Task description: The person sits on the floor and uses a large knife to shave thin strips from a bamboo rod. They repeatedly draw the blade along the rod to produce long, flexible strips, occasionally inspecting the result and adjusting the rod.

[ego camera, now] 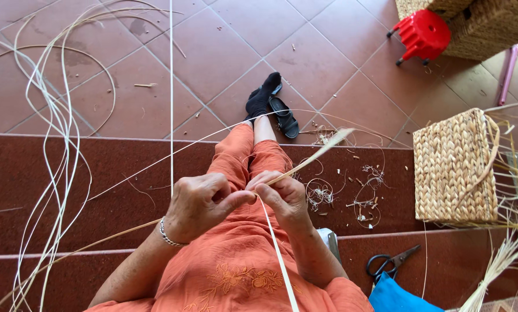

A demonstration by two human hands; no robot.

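Observation:
I sit on dark red steps in orange clothes. My left hand point(201, 202), with a silver bracelet at the wrist, and my right hand point(282, 196) meet over my lap. Both pinch a thin pale cane strip point(276, 254) where their fingertips touch. One end of the strip runs down across my orange top. A wider flat straw blade point(319, 151) rises up and to the right from my right hand. Long thin pale strands point(170, 86) stretch away from my hands over the tiled floor.
A woven straw basket point(455, 167) stands on the step to my right, with black scissors point(389, 263) and a blue cloth point(397, 297) below it. Trimmings point(351, 196) litter the step. Loose cane strands point(57, 144) lie left. A red stool point(423, 32) and another woven basket point(490, 23) sit far right.

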